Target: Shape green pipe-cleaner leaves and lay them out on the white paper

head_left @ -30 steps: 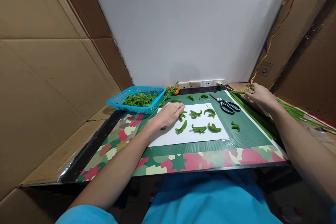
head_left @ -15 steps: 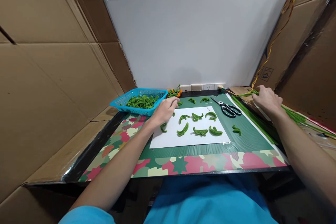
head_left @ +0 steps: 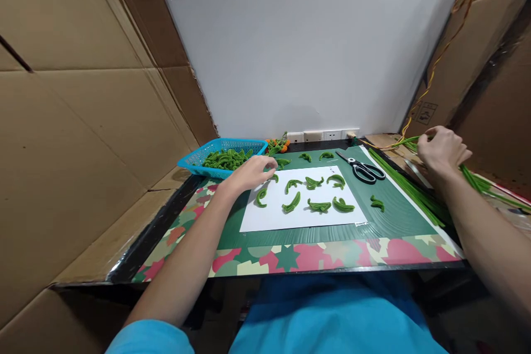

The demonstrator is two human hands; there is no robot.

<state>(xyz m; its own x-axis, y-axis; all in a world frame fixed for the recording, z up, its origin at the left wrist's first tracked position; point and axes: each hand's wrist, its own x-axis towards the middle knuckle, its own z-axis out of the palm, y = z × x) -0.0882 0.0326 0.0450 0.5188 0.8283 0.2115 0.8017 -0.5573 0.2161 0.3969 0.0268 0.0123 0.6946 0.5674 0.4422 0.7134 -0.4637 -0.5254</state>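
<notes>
My left hand hovers over the left edge of the white sheet. Its thumb and fingers are apart with nothing visible between them, close to a small curled green fuzzy piece. Several bent and twisted green pipe-cleaner pieces lie on the sheet, among them a curved one. Off to the right, my right hand is closed, fingers bent down around green pipe cleaners, which emerge on both sides of it. The fingertips are partly hidden. Black-handled scissors lie with blades slightly apart on the green mat.
A blue basket full of green twisted pieces stands at the back left, beside an orange-and-green bundle. Long green stems lie along the mat's right edge. Yellow wires hang at right. Cardboard walls flank the table.
My left hand has lifted a little and drawn back from the sheet, uncovering the curled pieces there. My right hand has risen slightly and shifted right, with its fingers around the green pipe cleaners.
</notes>
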